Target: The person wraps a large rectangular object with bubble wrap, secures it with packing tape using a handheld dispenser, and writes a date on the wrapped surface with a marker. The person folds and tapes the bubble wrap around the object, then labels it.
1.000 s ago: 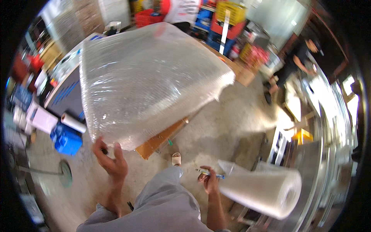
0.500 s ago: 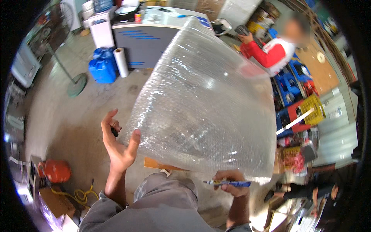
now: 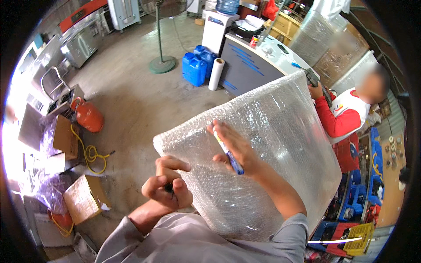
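A large box-like package wrapped in clear bubble wrap [image 3: 280, 144] stands in front of me, its near left corner beside my hands. Over its upper face my right hand [image 3: 243, 153] holds a blue and white marker pen [image 3: 235, 163] between thumb and palm, with the fingers stretched along it. Whether those fingers touch the wrap I cannot tell. At the package's left edge is my left hand [image 3: 164, 182], its fingers curled around a small black marker cap [image 3: 169, 187], mostly hidden.
A person in a red and white top [image 3: 346, 111] stands beyond the package, holding a dark tool. Behind are a grey counter [image 3: 250, 65], blue jerrycans [image 3: 194, 69] and a fan stand [image 3: 162, 64]. An orange gas cylinder [image 3: 90, 116], yellow hose [image 3: 90, 153] and cardboard box [image 3: 85, 199] lie left; blue bins [image 3: 351, 197] stand right.
My view has swung left. My right hand has moved from the package's near edge up over its top with the marker. My left hand's fingers have curled in more.
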Action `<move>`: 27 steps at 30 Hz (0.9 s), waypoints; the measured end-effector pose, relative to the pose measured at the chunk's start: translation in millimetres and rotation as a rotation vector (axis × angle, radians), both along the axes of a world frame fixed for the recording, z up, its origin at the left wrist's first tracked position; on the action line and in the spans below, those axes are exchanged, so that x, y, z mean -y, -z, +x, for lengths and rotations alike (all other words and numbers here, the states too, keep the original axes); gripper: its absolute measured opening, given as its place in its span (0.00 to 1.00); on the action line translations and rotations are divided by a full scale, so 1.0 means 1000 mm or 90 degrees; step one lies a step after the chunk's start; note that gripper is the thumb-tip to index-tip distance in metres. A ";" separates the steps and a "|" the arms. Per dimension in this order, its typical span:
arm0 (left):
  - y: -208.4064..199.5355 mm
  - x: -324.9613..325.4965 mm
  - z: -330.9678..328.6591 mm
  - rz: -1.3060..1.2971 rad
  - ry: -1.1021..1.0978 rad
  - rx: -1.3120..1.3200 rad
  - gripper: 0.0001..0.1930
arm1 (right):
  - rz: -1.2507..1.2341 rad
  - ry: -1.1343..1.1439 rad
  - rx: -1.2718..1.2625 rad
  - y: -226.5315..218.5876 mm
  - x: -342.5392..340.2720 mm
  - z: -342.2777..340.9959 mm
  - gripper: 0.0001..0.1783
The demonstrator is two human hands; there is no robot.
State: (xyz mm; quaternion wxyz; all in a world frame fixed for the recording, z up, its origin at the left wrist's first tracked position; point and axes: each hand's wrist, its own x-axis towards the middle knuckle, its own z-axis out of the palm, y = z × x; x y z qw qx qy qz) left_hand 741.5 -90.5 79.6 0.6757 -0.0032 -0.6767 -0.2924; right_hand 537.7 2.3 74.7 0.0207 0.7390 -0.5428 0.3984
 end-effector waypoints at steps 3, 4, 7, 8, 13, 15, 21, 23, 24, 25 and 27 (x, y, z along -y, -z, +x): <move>-0.002 0.010 -0.012 0.005 0.019 0.057 0.18 | 0.091 -0.033 -0.037 -0.004 -0.023 0.013 0.41; -0.003 0.014 -0.013 -0.011 0.016 0.089 0.19 | 0.115 -0.050 -0.023 0.001 -0.033 0.016 0.42; -0.007 0.014 -0.017 -0.026 0.080 0.257 0.16 | 0.157 -0.090 -0.079 0.013 -0.075 0.022 0.42; -0.022 0.013 -0.014 -0.049 0.081 0.429 0.15 | 0.166 -0.106 -0.070 0.015 -0.089 0.024 0.43; -0.009 0.016 -0.019 -0.368 -0.029 0.660 0.22 | 0.085 -0.153 0.169 0.040 -0.129 0.000 0.49; 0.000 0.020 -0.005 -0.387 -0.023 0.666 0.22 | -0.060 0.014 0.119 0.034 -0.113 -0.026 0.53; 0.031 0.046 0.014 -0.432 -0.013 0.512 0.17 | -0.007 -0.106 0.252 -0.025 -0.010 -0.020 0.43; 0.034 0.044 0.009 -0.413 -0.035 0.440 0.12 | 0.038 -0.180 0.250 -0.030 0.015 -0.023 0.39; 0.039 0.043 0.008 -0.405 -0.042 0.422 0.11 | 0.066 -0.194 0.217 -0.027 0.026 -0.028 0.37; 0.041 0.043 0.007 -0.399 -0.049 0.403 0.10 | 0.092 -0.206 0.183 -0.026 0.033 -0.030 0.35; 0.040 0.041 0.005 -0.380 -0.056 0.375 0.08 | 0.087 -0.143 0.299 -0.017 0.029 -0.021 0.22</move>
